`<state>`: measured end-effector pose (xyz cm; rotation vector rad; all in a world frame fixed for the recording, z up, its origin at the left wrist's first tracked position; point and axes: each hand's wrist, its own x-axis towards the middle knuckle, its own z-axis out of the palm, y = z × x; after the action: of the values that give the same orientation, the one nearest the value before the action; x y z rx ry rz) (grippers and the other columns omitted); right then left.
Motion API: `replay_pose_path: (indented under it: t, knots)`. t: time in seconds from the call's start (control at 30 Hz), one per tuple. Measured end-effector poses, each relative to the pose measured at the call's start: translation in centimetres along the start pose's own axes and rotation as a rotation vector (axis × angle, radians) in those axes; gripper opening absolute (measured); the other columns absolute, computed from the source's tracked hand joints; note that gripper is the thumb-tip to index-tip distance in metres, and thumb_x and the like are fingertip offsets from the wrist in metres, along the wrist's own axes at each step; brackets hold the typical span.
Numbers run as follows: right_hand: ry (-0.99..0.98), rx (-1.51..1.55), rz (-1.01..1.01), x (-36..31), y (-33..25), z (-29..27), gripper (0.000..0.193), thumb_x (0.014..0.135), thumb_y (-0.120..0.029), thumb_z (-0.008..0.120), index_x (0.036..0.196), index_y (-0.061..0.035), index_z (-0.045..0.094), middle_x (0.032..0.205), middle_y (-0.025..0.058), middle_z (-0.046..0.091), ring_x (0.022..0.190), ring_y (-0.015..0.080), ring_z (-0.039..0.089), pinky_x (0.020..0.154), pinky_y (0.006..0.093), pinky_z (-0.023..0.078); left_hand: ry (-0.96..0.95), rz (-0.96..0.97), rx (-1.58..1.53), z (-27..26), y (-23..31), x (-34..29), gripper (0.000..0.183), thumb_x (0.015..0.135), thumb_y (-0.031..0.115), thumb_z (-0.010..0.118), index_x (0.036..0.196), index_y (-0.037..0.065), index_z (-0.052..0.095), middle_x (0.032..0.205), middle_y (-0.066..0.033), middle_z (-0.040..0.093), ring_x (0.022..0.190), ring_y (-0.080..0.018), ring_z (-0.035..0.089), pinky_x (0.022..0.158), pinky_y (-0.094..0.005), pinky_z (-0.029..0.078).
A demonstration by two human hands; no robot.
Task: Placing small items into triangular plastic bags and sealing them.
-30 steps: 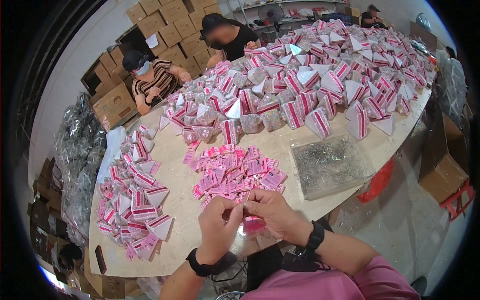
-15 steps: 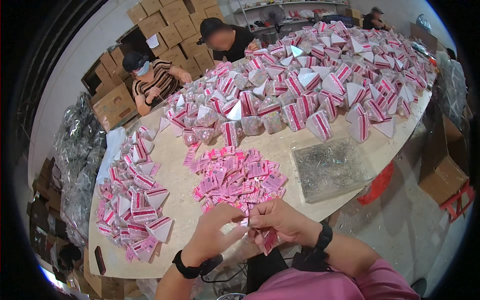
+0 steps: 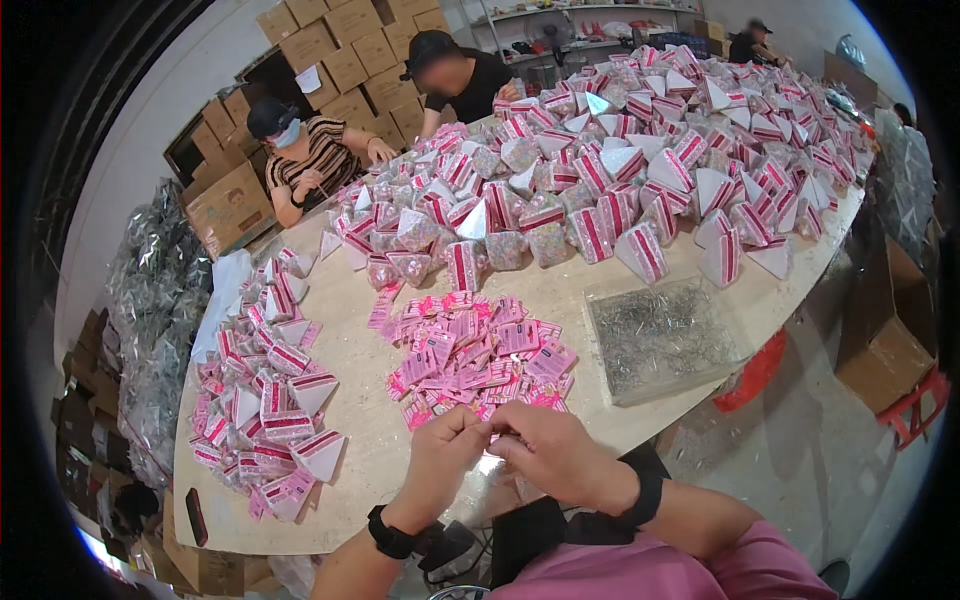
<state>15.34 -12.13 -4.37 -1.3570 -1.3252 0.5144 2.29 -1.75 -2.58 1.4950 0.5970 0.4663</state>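
Small dark labels are being displayed on some of the pink cards (image 3: pixel 480 355), heaped mid-table just beyond the hands, but their print is being rendered too small to be read. A printed figure is being borne by one brown carton (image 3: pixel 228 210) at the left, and a white sheet (image 3: pixel 308 80) is being carried by the stacked cartons (image 3: pixel 345 70). The left hand (image 3: pixel 446 450) and the right hand (image 3: pixel 550 452) are being held together above the table's near edge, thumbs and fingertips drawn in and meeting; whether anything is being pinched there cannot be told, since the fingers are being blocked from view by the hands themselves. Bare strips of the pale table (image 3: pixel 365 440) are being left between the cards, the smaller heap of wedge-shaped pieces (image 3: pixel 275 400) at the left and the clear tray (image 3: pixel 680 387) of thin slivers near the right edge. The far side is being covered by a large heap of similar wedges (image 3: pixel 600 185), beside which two people are being seated. The grey floor (image 3: pixel 720 455) is being exposed at the right.
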Motion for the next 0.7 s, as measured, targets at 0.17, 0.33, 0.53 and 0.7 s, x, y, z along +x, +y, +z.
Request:
replay_pose_path:
  t: [0.17,0.33,0.53,0.7]
  knots:
    - [0.054,-0.167,-0.088,-0.2,0.5,0.7,0.009,0.083,-0.008,0.056,0.089,-0.0019,0.056,0.076,0.0149,0.058,0.068,0.0306,0.059,0.059,0.037,0.047,0.003,0.031,-0.015,-0.3,-0.6,0.1,0.015,0.088,0.008,0.054,0.074,0.002,0.054,0.066,0.0057,0.047,0.061,-0.0023,0.04,0.052,-0.0193,0.031]
    - [0.119,-0.014,-0.125,-0.1,1.0,0.9,0.014,0.085,-0.013,0.056,0.092,-0.0012,0.058,0.073,0.0169,0.058,0.067,0.0296,0.061,0.059,0.0379,0.047,-0.108,0.081,0.159,-0.8,-0.3,1.0,0.015,0.088,0.011,0.052,0.077,0.003,0.054,0.062,0.0017,0.047,0.056,-0.0053,0.041,0.052,-0.0207,0.032]
    - [0.021,0.598,0.548,-0.8,1.6,-2.5,0.018,0.087,-0.013,0.058,0.098,0.0004,0.062,0.07,0.006,0.06,0.055,0.0092,0.058,0.048,0.0239,0.047,-0.453,0.506,0.321,-1.1,6.3,-1.6,0.014,0.075,0.013,0.063,0.083,0.001,0.062,0.078,-0.0086,0.062,0.067,-0.0218,0.058,0.063,-0.0327,0.045]
    - [-0.052,0.834,0.625,-0.8,2.8,-2.4,0.018,0.087,-0.009,0.058,0.099,0.0046,0.059,0.071,0.0068,0.06,0.051,0.0102,0.056,0.044,0.0226,0.046,-0.701,0.625,-0.48,1.5,5.0,-8.0,0.033,0.075,0.036,0.071,0.092,0.009,0.067,0.07,-0.0128,0.06,0.058,-0.0291,0.058,0.048,-0.0399,0.043]
